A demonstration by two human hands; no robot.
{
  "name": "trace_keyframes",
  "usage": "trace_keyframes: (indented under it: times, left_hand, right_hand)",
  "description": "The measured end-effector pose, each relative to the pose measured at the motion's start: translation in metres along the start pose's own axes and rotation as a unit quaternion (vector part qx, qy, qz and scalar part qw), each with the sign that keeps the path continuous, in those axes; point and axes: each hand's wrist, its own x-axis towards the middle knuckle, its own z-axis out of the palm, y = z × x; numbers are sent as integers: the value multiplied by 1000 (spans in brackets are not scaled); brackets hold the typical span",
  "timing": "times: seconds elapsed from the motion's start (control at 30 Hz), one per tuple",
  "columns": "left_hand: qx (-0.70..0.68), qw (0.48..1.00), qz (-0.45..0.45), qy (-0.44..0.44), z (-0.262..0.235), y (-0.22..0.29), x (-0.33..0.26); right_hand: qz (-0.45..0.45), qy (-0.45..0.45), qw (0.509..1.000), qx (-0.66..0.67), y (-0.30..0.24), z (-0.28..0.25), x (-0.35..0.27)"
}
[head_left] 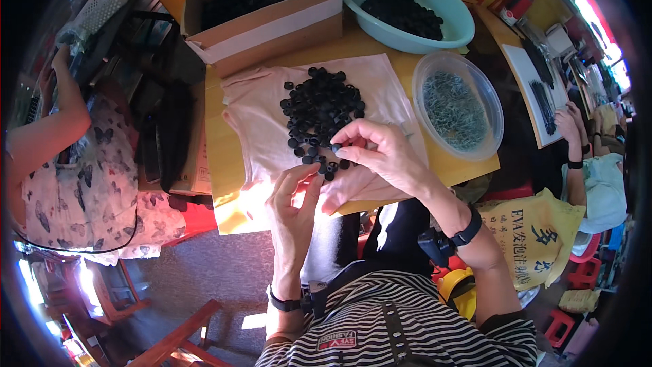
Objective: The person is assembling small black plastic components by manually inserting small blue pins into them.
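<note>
A loose heap of small round black caps [319,105] lies on a pale pink cloth [255,115] spread over the table. My right hand [380,153] reaches over the near right side of the heap, thumb and forefinger pinched on one black cap. At the heap's near edge is my left hand [292,194], its thumb and forefinger close together beside several caps. Whatever sits between those left fingertips is too small and dark to make out.
Behind the cloth stand a cardboard box [272,34] and a light green basin [360,7], both with black pieces. A clear round tub [499,112] of thin metal pieces sits at right. Other people work on both sides. A yellow sack [526,231] lies at lower right.
</note>
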Motion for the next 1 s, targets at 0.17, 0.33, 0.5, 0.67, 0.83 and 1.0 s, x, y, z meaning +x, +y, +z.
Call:
trace_keyframes:
  times: [0.17,0.33,0.5,0.67,0.83,1.0]
  left_hand:
    - [-58,996,-18,-65,17,9,-4]
    - [34,995,31,-86,35,18,-3]
    - [134,972,165,-97,66,19,12]
    - [224,945,200,-129,83,22,18]
    - [262,932,221,-119,90,20,20]
    - [213,950,205,-99,91,15,22]
  right_hand:
    - [57,48,987,145,7,-14,-42]
    - [54,148,987,-38,20,-26,-88]
    - [-23,197,970,-138,42,-25,-93]
    - [-33,212,948,-236,50,-30,-98]
    - [-21,199,950,-240,49,-32,-99]
    - [2,190,957,-221,50,-33,-98]
